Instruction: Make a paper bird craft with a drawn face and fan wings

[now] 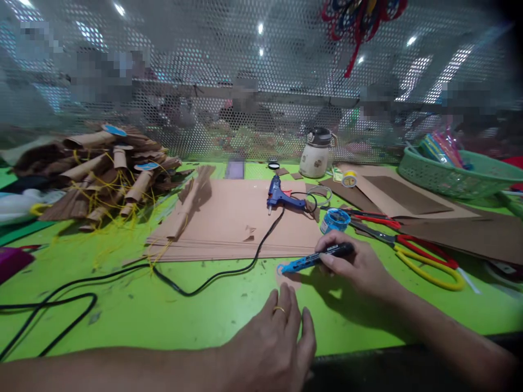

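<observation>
In my right hand (353, 264) is a blue marker (312, 260) with a black end, pinched between thumb and fingers. Its tip rests on a small tan paper disc (291, 281), where a blue curved mark shows near the upper left edge. My left hand (278, 332) lies flat with a ring on one finger; its fingertips reach the near edge of the disc. Just beyond the marker stands a small blue round tub (335, 220).
A blue glue gun (284, 197) lies on stacked brown paper sheets (229, 218), its black cord (220, 276) crossing the green table. Rolled paper bundles with yellow strings (122, 174) pile up left. Scissors (425, 256), a green basket (445, 177) and a white bottle (315, 158) stand right and behind.
</observation>
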A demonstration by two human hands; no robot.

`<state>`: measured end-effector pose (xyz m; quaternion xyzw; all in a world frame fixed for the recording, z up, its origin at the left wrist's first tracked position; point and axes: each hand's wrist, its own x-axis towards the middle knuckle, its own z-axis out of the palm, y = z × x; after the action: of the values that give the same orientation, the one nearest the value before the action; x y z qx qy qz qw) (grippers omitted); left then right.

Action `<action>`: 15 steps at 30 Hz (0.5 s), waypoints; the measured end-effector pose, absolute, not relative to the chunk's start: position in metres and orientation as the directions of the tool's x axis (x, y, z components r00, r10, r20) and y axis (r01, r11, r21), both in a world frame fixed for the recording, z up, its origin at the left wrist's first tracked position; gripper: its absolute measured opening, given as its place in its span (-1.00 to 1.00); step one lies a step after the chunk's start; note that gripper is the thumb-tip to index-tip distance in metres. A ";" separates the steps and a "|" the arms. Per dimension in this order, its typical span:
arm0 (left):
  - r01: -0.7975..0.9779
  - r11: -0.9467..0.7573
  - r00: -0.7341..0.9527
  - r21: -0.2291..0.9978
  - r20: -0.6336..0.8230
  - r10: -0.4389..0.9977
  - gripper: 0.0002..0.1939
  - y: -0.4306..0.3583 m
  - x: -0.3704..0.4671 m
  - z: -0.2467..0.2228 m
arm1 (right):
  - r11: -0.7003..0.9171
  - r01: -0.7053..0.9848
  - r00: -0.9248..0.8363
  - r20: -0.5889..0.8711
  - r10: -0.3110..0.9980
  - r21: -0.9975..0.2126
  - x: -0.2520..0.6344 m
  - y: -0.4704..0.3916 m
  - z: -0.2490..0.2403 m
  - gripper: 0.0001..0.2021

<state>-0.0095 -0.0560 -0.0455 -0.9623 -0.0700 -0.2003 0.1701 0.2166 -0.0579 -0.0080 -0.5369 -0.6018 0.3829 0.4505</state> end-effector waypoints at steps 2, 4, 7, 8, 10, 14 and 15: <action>0.199 -0.933 0.909 -0.299 0.411 0.063 -0.56 -0.056 -0.010 -0.045 | 0.120 0.320 -0.020 0.120 0.993 -0.940 0.217 -0.058 -0.008 -0.95; 0.199 -0.932 0.914 -0.303 0.400 0.065 -0.55 -0.056 -0.010 -0.044 | 0.123 0.333 -0.027 0.121 0.992 -0.935 0.216 -0.057 -0.008 -0.95; 0.202 -0.930 0.919 -0.309 0.389 0.070 -0.53 -0.056 -0.010 -0.044 | 0.131 0.325 -0.018 0.132 0.991 -0.937 0.216 -0.057 -0.007 -0.94; 0.201 -0.929 0.918 -0.311 0.390 0.068 -0.53 -0.056 -0.010 -0.044 | 0.133 0.322 -0.016 0.135 0.991 -0.937 0.216 -0.057 -0.007 -0.94; 0.199 -0.929 0.918 -0.311 0.391 0.065 -0.53 -0.056 -0.010 -0.045 | 0.141 0.329 -0.025 0.141 0.990 -0.934 0.216 -0.058 -0.006 -0.95; 0.207 -0.930 0.919 -0.302 0.387 0.078 -0.52 -0.056 -0.010 -0.046 | 0.153 0.368 -0.045 0.147 0.988 -0.917 0.215 -0.059 -0.006 -0.95; 0.207 -0.931 0.920 -0.302 0.384 0.080 -0.52 -0.056 -0.010 -0.046 | 0.154 0.371 -0.044 0.148 0.988 -0.916 0.215 -0.058 -0.007 -0.95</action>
<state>-0.0102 -0.0562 -0.0459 -0.9647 -0.0742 -0.1861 0.1708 0.2153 -0.0583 -0.0068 -0.5420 -0.6268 0.3594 0.4291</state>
